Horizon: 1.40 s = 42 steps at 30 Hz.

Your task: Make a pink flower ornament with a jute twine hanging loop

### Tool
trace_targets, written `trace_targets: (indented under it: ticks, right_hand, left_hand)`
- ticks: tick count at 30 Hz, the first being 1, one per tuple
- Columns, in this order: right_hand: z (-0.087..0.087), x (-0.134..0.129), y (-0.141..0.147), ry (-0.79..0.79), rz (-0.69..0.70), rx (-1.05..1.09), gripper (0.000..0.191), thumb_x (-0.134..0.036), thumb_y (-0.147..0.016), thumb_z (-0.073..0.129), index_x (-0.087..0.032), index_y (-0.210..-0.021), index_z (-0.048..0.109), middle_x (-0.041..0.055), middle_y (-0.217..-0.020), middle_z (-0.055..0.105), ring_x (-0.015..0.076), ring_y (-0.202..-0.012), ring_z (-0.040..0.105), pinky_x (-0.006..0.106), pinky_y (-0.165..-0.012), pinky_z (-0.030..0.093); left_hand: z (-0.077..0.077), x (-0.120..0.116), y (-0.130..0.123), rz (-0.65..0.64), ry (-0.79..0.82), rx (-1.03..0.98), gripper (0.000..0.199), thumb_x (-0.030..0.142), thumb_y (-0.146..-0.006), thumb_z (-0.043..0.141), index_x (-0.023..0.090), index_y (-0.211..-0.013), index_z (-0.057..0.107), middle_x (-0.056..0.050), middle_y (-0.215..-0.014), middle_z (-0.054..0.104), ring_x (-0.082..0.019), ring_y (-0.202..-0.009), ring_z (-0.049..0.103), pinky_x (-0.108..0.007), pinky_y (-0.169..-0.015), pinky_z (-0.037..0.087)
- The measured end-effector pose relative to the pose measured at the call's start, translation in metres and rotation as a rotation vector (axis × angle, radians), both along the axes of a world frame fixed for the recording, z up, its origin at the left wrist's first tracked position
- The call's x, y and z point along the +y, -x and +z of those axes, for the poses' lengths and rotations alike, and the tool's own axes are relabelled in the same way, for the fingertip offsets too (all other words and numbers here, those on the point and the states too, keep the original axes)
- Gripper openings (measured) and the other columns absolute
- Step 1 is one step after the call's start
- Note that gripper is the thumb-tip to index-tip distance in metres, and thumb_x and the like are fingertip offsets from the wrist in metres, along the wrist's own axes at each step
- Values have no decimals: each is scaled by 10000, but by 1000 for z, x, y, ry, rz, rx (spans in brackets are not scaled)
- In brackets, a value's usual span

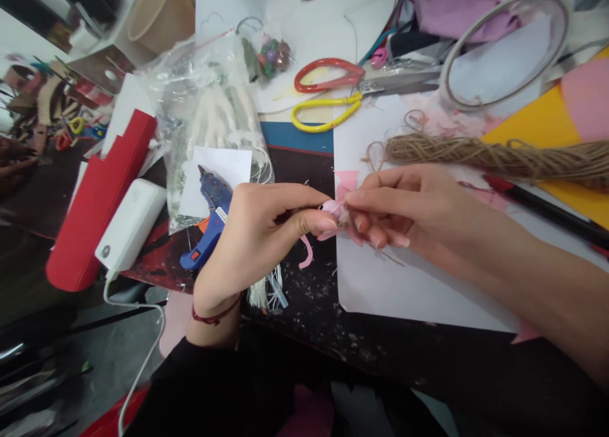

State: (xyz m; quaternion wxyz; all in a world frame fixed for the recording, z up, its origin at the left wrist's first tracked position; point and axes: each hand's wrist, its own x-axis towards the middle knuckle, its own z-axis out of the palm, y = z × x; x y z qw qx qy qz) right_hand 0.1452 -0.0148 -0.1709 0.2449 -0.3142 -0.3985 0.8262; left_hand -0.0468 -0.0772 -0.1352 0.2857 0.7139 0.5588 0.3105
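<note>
Left hand (252,231): thumb and forefinger closed on the left side of the pink piece; red cord (216,316) round the wrist.
Right hand (419,202): thumb and forefinger pinching the same piece at its right side, other fingers curled beneath.
Pink piece (332,208): small, between the two hands, centre of frame, above the left edge of the white sheet (404,291); largely hidden by fingers, exact form unclear.
Pink strip (307,253): curled, just below the left thumb.
Glue gun (214,202): blue, beside the left hand, nozzle toward upper left.
Tassel (259,291): white threads, below the left hand.
Scissors (364,87): upper centre, one handle loop red, one yellow, blades toward the right.
Twine (495,158): brown bundle, right of centre, above the right forearm.
Marker (547,210): dark, slanting, below the twine.
Hoop (445,85): upper right.
Bag (209,117): clear plastic, upper left of centre, pale contents.
White device (130,224): left of frame, beside a red object (102,208), cable (159,323) running down.
</note>
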Motion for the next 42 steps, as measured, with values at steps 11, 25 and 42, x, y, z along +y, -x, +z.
trace_targets:
  ticks: [11,25,42]
  right_hand:
    - [2,1,1,29,-14,-36,308,-316,-775,848,-160,-560,693,27,-565,645,63,-421,508,188,-380,387]
    - [6,1,-3,-618,-23,-236,191,-431,-801,817,-246,-805,771,18,-757,734,176,-663,645,294,-565,483]
    - [10,-6,-7,-901,-42,-244,67,-344,-908,707,-298,-873,740,9,-890,750,210,-801,681,362,-748,542]
  left_hand:
    - [-3,1,5,-11,-34,82,360,430,-999,557,218,-757,719,-7,-667,695,-121,-573,553,-275,-519,410]
    - [2,-1,4,10,-46,48,402,377,-1028,508,197,-698,652,26,-587,620,-92,-514,532,-238,-560,446]
    - [-1,-4,7,-18,-64,-87,291,324,-1035,508,158,-891,700,15,-724,677,-82,-633,580,-197,-607,431]
